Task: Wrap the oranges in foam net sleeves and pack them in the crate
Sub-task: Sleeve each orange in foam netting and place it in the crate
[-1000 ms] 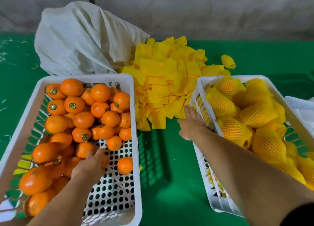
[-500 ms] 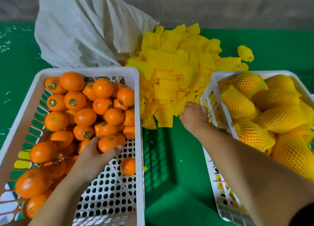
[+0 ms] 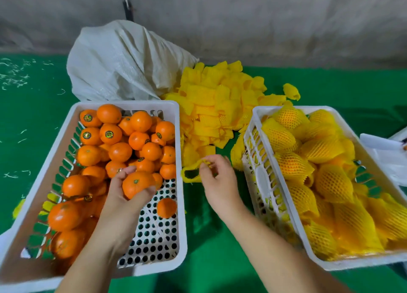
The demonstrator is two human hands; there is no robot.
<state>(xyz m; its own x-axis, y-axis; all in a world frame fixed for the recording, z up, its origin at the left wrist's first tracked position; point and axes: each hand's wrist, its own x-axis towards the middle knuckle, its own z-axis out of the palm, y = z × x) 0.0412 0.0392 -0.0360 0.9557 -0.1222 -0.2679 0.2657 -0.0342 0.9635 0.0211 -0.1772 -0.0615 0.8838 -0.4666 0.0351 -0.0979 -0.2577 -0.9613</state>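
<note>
Fingers [image 3: 152, 188] of the left hand [image 3: 130, 196] curl up around 1 bare orange [image 3: 136, 183], lifted just above the heap in the left crate [image 3: 123, 104]. Meanwhile the right hand [image 3: 218, 182] pinches the rim of 1 yellow foam net sleeve [image 3: 191, 173] between thumb and fingertips, holding its mouth open over the green table cover [image 3: 220, 259] in the gap between the 2 crates. By my reading, this is the start of a fresh wrap: fruit and sleeve are each in hand but apart, with the orange not yet inside. As for progress, the right crate [image 3: 255, 114] is already heaped with wrapped oranges [image 3: 293, 165], close to its rim along most of its length. Left crate stock remains plentiful, well over 20 bare fruits, though its near end shows open perforated floor with 1 loose orange [image 3: 166, 208] lying there alone. Spare sleeves [image 3: 220, 103] lie piled at the back between the crates, beside a white sack [image 3: 123, 63], so supply looks ample for what remains.
</note>
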